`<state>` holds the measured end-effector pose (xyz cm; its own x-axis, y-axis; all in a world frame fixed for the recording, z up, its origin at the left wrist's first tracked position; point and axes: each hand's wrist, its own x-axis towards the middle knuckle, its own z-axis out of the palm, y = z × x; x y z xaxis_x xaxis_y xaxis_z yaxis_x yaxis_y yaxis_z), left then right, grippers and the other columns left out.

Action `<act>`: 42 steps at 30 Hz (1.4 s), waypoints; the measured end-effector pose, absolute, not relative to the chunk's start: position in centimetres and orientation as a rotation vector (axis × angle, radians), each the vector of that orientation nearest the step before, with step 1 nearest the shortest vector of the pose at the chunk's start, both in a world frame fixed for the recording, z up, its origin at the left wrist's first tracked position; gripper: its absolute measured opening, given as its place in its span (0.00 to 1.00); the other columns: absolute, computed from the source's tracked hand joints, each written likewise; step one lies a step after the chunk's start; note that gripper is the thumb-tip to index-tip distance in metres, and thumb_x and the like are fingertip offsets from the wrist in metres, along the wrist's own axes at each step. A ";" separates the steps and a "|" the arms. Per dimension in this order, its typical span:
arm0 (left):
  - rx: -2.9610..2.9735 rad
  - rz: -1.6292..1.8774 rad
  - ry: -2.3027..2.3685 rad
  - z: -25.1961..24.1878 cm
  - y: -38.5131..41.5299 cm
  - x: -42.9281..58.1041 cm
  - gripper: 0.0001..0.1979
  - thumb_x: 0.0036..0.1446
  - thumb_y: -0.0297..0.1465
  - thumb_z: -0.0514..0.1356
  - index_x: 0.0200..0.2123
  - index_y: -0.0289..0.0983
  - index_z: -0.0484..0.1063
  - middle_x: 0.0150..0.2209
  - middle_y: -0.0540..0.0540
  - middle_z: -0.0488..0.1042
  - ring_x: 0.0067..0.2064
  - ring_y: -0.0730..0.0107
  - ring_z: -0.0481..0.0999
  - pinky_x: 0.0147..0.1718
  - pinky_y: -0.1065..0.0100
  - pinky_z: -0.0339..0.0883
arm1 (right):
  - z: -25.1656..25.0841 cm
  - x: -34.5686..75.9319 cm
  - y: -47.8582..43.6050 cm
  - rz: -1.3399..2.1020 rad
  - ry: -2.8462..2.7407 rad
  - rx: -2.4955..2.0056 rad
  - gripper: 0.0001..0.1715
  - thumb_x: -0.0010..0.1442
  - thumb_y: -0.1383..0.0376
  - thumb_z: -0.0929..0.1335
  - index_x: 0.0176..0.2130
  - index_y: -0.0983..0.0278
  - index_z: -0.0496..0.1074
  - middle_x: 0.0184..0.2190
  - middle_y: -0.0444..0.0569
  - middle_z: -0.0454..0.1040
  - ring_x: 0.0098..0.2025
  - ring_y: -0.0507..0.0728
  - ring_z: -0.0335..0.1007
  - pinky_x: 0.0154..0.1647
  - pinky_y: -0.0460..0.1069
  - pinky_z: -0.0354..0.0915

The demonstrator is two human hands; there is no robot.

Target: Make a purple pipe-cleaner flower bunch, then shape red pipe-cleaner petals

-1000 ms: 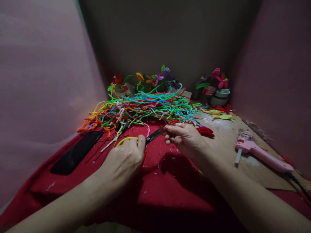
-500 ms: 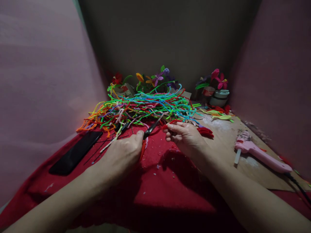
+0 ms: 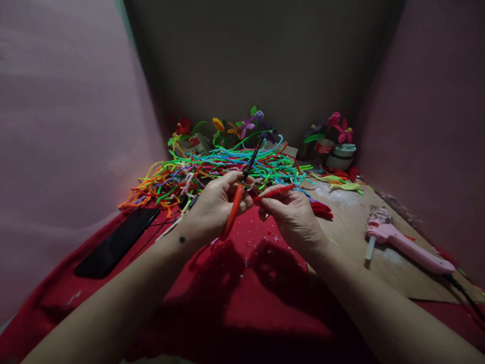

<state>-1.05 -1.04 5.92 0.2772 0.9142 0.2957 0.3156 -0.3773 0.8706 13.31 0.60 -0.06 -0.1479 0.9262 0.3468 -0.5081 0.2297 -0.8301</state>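
My left hand (image 3: 214,205) is closed round scissors (image 3: 235,205) with red-orange handles, their dark blades tilted up and away over the pile. My right hand (image 3: 295,217) pinches a folded red pipe cleaner (image 3: 280,190) between thumb and fingers. The fingertips of both hands are close together above the red cloth (image 3: 250,293); whether the left fingers also touch the red piece I cannot tell. Several red petal shapes (image 3: 321,208) lie just right of my right hand. Behind both hands spreads a heap of multicoloured pipe cleaners (image 3: 227,157).
A black phone (image 3: 117,242) lies on the left. On the board (image 3: 352,242) at right rests a pink glue gun (image 3: 409,245) with a cord. Pipe-cleaner flowers (image 3: 246,124), a lidded jar (image 3: 341,155) and yellow-green pieces (image 3: 341,183) are at the back. Small scraps dot the cloth.
My left hand has turned and moved right and up; the scissors' blades now point upward and the handles show. The red pipe cleaner has swung up in my right hand, which stays nearly in place.
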 end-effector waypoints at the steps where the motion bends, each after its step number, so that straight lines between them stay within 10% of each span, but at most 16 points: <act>1: 1.804 1.117 1.086 5.8 -0.9 -0.9 0.15 0.41 0.28 0.64 0.35 0.35 0.67 0.24 0.54 0.67 0.26 0.77 0.68 0.28 0.73 0.64 | 0.0 13.3 0.6 1.329 -1.119 -0.486 0.03 0.46 0.72 0.69 0.27 0.66 0.73 0.19 0.42 0.70 0.20 0.49 0.64 0.25 0.47 0.59; 42: 1.718 1.356 1.025 3.4 -0.6 -1.5 0.17 0.42 0.26 0.64 0.38 0.37 0.67 0.26 0.54 0.70 0.28 0.76 0.70 0.29 0.74 0.64 | 0.1 13.2 0.7 1.551 -0.907 -0.519 0.05 0.44 0.74 0.69 0.24 0.65 0.73 0.23 0.43 0.72 0.23 0.49 0.64 0.26 0.46 0.61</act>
